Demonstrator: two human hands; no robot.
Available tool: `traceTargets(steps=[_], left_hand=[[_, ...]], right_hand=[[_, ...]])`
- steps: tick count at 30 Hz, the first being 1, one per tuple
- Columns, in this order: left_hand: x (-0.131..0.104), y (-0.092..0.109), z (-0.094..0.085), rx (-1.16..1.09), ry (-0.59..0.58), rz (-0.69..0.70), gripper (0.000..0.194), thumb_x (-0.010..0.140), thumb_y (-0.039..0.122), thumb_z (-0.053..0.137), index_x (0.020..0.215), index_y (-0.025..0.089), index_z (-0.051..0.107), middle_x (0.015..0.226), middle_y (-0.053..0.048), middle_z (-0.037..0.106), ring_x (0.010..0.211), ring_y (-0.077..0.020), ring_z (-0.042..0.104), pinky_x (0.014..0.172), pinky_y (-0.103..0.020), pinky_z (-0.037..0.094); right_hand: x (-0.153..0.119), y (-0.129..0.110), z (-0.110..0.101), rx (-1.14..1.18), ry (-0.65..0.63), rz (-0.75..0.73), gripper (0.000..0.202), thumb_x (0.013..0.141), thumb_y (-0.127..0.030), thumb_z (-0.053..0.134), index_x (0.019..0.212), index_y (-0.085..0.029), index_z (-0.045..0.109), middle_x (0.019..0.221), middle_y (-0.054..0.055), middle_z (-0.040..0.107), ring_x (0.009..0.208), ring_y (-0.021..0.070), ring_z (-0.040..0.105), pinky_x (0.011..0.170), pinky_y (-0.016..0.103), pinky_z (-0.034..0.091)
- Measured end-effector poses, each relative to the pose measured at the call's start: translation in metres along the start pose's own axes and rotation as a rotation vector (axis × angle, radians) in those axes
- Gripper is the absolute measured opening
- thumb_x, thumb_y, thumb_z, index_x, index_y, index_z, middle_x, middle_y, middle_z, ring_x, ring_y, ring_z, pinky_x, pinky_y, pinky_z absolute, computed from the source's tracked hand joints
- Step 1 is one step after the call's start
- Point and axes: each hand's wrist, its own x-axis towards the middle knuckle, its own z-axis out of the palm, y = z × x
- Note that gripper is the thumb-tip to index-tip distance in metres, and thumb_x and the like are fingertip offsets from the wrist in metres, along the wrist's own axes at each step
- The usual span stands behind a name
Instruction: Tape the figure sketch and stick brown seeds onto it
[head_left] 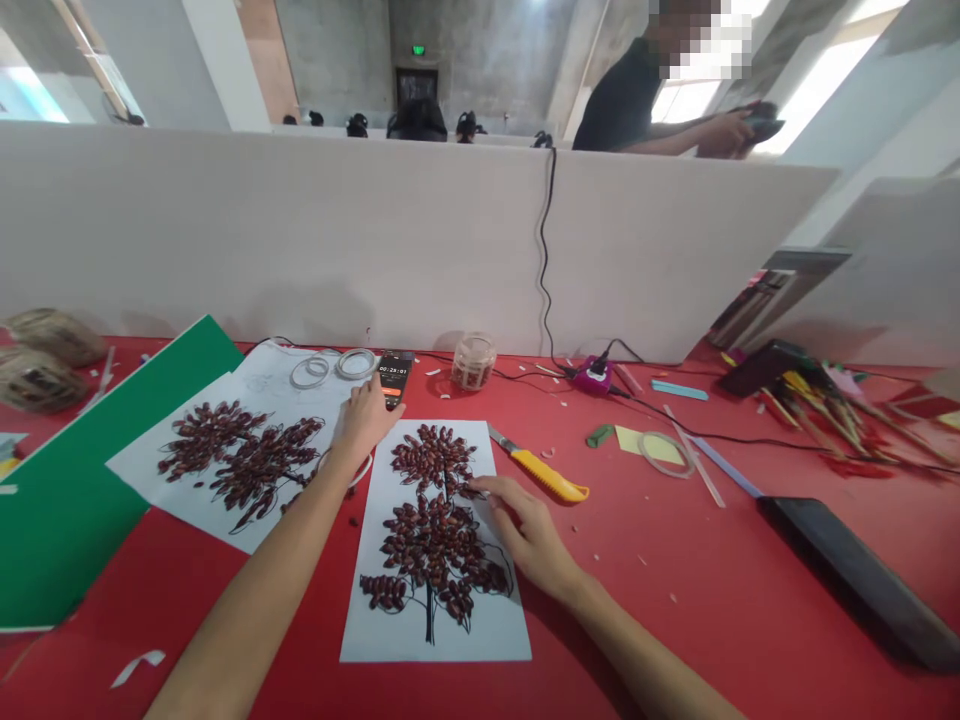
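Note:
My left hand (pixel 367 418) reaches to the lower end of a black phone (pixel 395 372) showing a timer; its fingers are partly spread and hold nothing visible. Below it, a white sheet (pixel 360 640) bears a tree picture (pixel 435 530) made of dark brown seeds and black lines. My right hand (pixel 529 530) rests at the right side of that picture, fingers apart, index fingertip at the seeds. A second sheet with a similar seed tree (pixel 262 460) lies to the left, partly behind my left forearm. A yellow cutter (pixel 551 475) lies right of the middle sheet.
A clear jar (pixel 474 362) stands near the white partition (pixel 420 240). Further right are a purple socket (pixel 592 375), cables, a tape ring (pixel 666 454) and a black case (pixel 855 580). A green board (pixel 82 510) lies left. A person (pixel 637 100) is beyond the partition.

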Motion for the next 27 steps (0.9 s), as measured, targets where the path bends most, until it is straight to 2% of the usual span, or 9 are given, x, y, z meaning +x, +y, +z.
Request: traceTargets(steps=[4,9,12,15,19,22,24,27], left_hand=[[-0.004,0.020,0.007,0.003,0.031,-0.022,0.070,0.086,0.041,0.066,0.145,0.011,0.042,0.122,-0.021,0.067,0.119,-0.0402,0.057,0.092,-0.044,0.049],[0.000,0.042,0.021,-0.014,0.046,-0.020,0.076,0.088,0.043,0.067,0.146,0.004,0.039,0.128,-0.025,0.062,0.122,-0.0405,0.054,0.098,-0.045,0.046],[0.002,0.043,0.021,-0.030,0.031,0.015,0.076,0.089,0.044,0.067,0.147,0.003,0.039,0.131,-0.026,0.061,0.125,-0.0390,0.054,0.102,-0.044,0.044],[0.002,0.018,0.005,-0.052,-0.001,0.071,0.061,0.093,0.047,0.061,0.141,0.012,0.049,0.134,-0.020,0.063,0.125,-0.0330,0.058,0.102,-0.038,0.046],[-0.003,-0.052,-0.038,-0.037,-0.049,0.079,0.046,0.098,0.039,0.050,0.134,0.012,0.059,0.134,-0.017,0.065,0.126,-0.0304,0.060,0.105,-0.037,0.044],[-0.006,-0.098,-0.062,-0.010,-0.113,0.064,0.041,0.092,0.031,0.051,0.125,0.011,0.066,0.127,-0.018,0.069,0.122,-0.0330,0.063,0.103,-0.039,0.046],[-0.007,-0.112,-0.066,-0.012,-0.167,0.118,0.038,0.088,0.030,0.054,0.119,0.014,0.071,0.123,-0.014,0.072,0.119,-0.0307,0.065,0.103,-0.035,0.047],[-0.003,-0.106,-0.056,-0.021,-0.217,0.232,0.041,0.087,0.032,0.056,0.122,0.018,0.070,0.130,-0.010,0.070,0.122,-0.0265,0.063,0.105,-0.030,0.044]], right_hand=[[0.000,-0.002,0.001,0.019,-0.005,-0.004,0.032,0.103,-0.020,0.041,0.125,-0.025,0.063,0.120,0.008,0.069,0.113,0.0208,0.064,0.099,0.035,0.050],[0.001,-0.007,0.001,-0.004,0.019,0.013,0.030,0.102,-0.021,0.042,0.123,-0.025,0.064,0.116,0.008,0.071,0.107,0.0206,0.067,0.092,0.034,0.053],[0.000,-0.008,0.001,-0.015,0.022,0.014,0.030,0.101,-0.021,0.042,0.122,-0.023,0.064,0.117,0.008,0.071,0.108,0.0207,0.067,0.093,0.035,0.053],[0.001,-0.008,0.001,-0.023,0.006,0.006,0.030,0.101,-0.022,0.042,0.121,-0.022,0.064,0.117,0.009,0.071,0.107,0.0214,0.067,0.093,0.035,0.053],[0.001,-0.008,0.002,-0.037,-0.018,0.003,0.029,0.101,-0.022,0.042,0.120,-0.022,0.065,0.115,0.009,0.072,0.104,0.0218,0.068,0.091,0.035,0.053],[0.002,-0.008,0.003,-0.040,-0.026,0.003,0.030,0.101,-0.023,0.042,0.119,-0.022,0.066,0.115,0.009,0.072,0.104,0.0223,0.068,0.090,0.034,0.053],[0.002,-0.009,0.004,-0.042,-0.027,0.009,0.028,0.101,-0.024,0.044,0.118,-0.022,0.066,0.115,0.009,0.072,0.103,0.0225,0.068,0.089,0.034,0.053],[0.001,-0.010,0.004,-0.052,-0.028,0.012,0.027,0.101,-0.025,0.045,0.118,-0.023,0.066,0.114,0.008,0.072,0.103,0.0220,0.068,0.089,0.033,0.052]])
